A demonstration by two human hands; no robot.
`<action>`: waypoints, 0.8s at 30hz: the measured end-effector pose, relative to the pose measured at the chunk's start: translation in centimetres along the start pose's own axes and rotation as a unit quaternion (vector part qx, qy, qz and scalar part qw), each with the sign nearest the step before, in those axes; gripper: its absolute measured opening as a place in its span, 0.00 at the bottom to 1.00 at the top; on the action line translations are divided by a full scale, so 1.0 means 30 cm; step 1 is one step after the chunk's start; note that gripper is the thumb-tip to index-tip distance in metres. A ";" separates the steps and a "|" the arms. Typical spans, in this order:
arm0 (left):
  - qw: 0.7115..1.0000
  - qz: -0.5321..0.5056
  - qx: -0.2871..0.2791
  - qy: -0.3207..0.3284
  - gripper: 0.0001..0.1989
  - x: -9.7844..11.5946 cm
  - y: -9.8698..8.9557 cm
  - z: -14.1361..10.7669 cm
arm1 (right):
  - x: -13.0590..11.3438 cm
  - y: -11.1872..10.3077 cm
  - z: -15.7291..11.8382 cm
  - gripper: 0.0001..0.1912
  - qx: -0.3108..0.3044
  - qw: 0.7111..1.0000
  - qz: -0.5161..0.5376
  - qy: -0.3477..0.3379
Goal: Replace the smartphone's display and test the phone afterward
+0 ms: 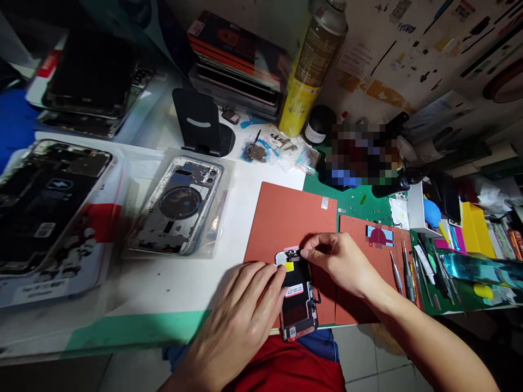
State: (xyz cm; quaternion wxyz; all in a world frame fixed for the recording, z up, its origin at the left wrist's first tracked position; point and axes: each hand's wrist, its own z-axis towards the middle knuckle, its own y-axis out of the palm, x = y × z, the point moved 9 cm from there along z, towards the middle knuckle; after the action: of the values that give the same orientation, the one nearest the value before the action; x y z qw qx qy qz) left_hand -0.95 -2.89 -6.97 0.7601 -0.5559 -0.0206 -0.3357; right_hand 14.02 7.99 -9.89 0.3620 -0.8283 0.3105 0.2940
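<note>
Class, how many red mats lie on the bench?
2. The left mat is partly under the phone part; the right mat is beside it, under the blue-and-maroon sticker.

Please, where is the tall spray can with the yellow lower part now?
In the head view, the tall yellow-bottomed spray can stands at the upper centre, just right of the orange-and-black stacked boxes and beside the small black round jar.

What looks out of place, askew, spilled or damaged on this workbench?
The phone part at the left hand and right hand juts past the near edge of the red mat, so its lower end looks unsupported. Small scraps litter the green mat, which looks untidy. No spill shows.
</note>
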 end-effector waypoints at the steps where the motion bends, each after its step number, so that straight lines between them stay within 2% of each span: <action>1: 1.000 0.000 -0.001 0.000 0.20 0.000 0.000 -0.001 | 0.000 0.000 0.001 0.13 0.001 1.000 -0.001 0.000; 16: 1.000 -0.011 -0.003 0.000 0.20 -0.004 0.006 0.003 | 0.018 -0.009 -0.007 0.14 0.004 1.000 0.002 -0.009; 24: 1.000 -0.011 0.002 -0.006 0.19 -0.005 0.007 0.013 | 0.002 -0.011 -0.007 0.14 0.004 1.000 -0.020 -0.001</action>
State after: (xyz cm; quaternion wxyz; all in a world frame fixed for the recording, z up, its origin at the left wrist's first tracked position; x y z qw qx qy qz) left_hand -0.82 -2.45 -7.07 0.7573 -0.5561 -0.0326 -0.3408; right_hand 14.34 7.99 -9.67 0.3713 -0.8326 0.2951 0.2861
